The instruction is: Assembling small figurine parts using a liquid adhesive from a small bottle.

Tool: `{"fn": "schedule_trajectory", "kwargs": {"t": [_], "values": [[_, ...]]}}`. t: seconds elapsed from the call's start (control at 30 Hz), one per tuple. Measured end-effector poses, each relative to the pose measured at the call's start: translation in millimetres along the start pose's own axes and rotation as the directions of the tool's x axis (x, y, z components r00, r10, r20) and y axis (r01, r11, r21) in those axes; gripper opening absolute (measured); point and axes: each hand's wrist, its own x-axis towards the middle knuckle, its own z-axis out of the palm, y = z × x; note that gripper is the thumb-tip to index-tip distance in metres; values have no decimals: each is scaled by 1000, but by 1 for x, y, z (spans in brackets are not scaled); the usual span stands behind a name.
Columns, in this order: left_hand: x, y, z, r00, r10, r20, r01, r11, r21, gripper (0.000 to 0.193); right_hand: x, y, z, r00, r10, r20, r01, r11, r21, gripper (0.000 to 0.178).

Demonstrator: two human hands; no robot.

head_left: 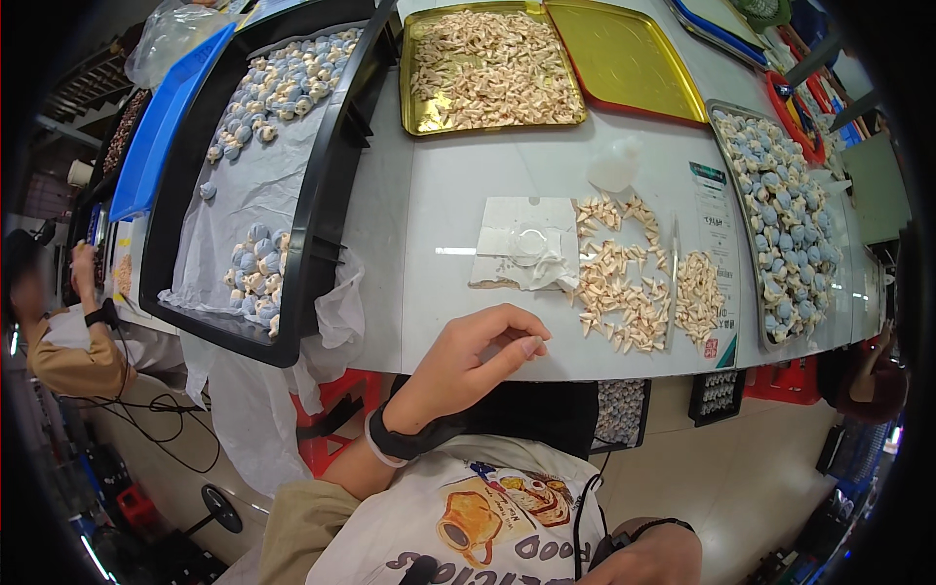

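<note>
My left hand (478,353) is at the near edge of the white table (429,283), its fingers curled and the thumb tip close to the index tip. Anything between them is too small to make out. Just beyond it lies a square of grey cardboard (497,219) with a clear round piece (529,246) and crumpled white tissue (554,274) on it. Right of the cardboard, small cream-coloured pointed pieces (619,292) are spread, with a second pile (695,292) past a thin clear strip (674,263). My right hand (643,565) is low against my body, cut off by the lower edge, fingers hidden.
A black tray (322,185) at left holds blue-and-cream small figures on white paper. At the back, a gold tray (408,93) carries more cream pieces beside another gold tray (634,58). A metal tray (720,107) of figures stands right. A person (78,341) sits far left.
</note>
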Motion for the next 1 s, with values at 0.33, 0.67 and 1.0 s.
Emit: {"fn": "schedule_trajectory", "kwargs": {"t": [0.33, 0.67, 1.0], "values": [[4, -1, -1, 1000, -7, 0, 7, 1000, 1, 14, 6, 3, -7, 999, 13, -34, -14, 1000, -15, 32], [2, 3, 2, 996, -91, -4, 91, 995, -45, 18, 9, -16, -18, 987, 121, 104, -106, 984, -145, 26], [-1, -4, 0, 999, -40, -9, 39, 997, -73, 16, 15, -28, -6, 952, 87, 295, -60, 993, -100, 32]]}}
